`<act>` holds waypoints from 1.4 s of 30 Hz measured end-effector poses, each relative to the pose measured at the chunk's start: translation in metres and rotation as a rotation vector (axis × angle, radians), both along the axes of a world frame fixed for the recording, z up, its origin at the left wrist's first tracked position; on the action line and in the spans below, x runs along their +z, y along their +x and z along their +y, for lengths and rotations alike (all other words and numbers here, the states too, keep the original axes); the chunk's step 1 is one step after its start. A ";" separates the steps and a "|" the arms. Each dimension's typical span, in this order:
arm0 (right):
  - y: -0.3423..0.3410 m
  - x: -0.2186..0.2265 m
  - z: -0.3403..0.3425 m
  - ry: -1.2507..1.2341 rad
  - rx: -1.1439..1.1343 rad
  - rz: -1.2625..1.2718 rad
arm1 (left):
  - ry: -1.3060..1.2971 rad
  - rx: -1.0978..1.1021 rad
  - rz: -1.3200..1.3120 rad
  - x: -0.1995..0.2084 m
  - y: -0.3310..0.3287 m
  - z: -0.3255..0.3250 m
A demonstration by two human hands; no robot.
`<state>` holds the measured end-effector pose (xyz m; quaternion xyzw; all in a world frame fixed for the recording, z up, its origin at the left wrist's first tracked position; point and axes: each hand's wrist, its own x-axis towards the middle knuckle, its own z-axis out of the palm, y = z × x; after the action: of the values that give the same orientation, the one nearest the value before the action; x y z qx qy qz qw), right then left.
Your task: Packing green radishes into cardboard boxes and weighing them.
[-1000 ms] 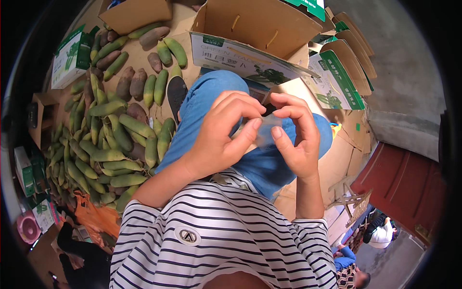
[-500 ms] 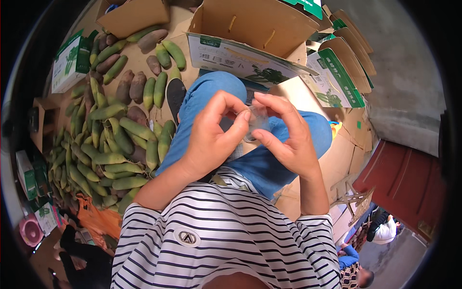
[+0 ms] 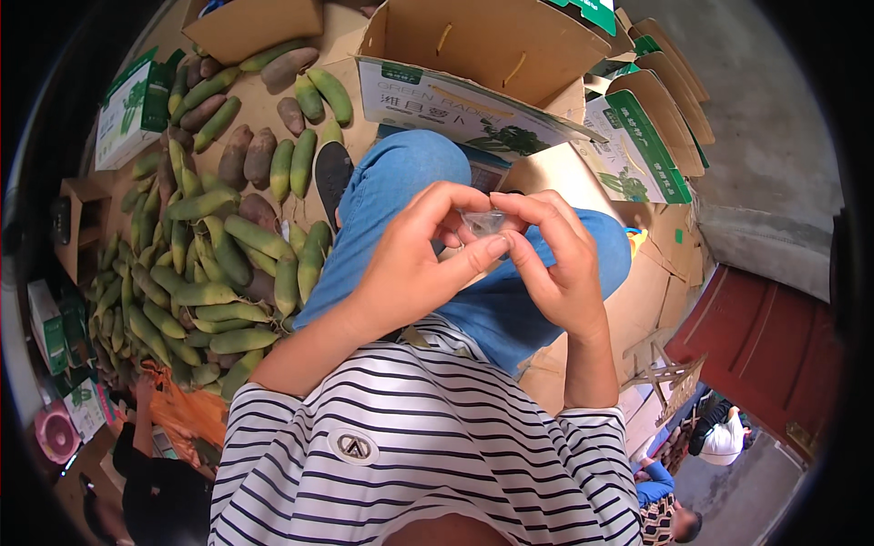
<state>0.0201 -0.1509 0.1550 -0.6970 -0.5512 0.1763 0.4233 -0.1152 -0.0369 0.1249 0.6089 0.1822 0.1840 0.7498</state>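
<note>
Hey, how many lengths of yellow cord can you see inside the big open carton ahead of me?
2: a left cord length and a right cord length, both against the brown inside of the open carton. Its near panel may hide more.

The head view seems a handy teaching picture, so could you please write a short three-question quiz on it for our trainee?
1. What is between the fingertips of the left hand and the right hand?
a) a brown shoe
b) a piece of clear plastic
c) a metal spoon

2. True or false: the heap of green vegetables lies to the left of the blue jeans.

3. Fill in: the large open box beyond the jeans has ____ cords.

Key: 1 b; 2 true; 3 yellow.
</note>
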 end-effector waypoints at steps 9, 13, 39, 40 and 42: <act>-0.003 -0.013 0.005 0.089 -0.118 -0.283 | 0.682 0.142 0.095 -0.008 0.001 -0.005; -0.004 -0.026 -0.006 0.229 -0.003 -0.091 | 0.255 0.035 0.052 -0.009 -0.008 -0.006; 0.001 -0.013 -0.059 -0.111 -0.071 -0.164 | 0.720 -0.212 0.078 -0.005 0.005 -0.024; 0.002 -0.011 -0.061 -0.152 -0.042 -0.142 | 0.561 -0.268 0.133 0.000 0.005 -0.024; 0.006 -0.005 -0.062 -0.176 0.013 -0.133 | 0.395 -0.310 0.191 0.000 0.003 -0.021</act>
<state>0.0256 -0.2128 0.1499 -0.7381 -0.5650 0.1798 0.3219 -0.1125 -0.0583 0.1249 0.7787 0.1173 0.0404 0.6150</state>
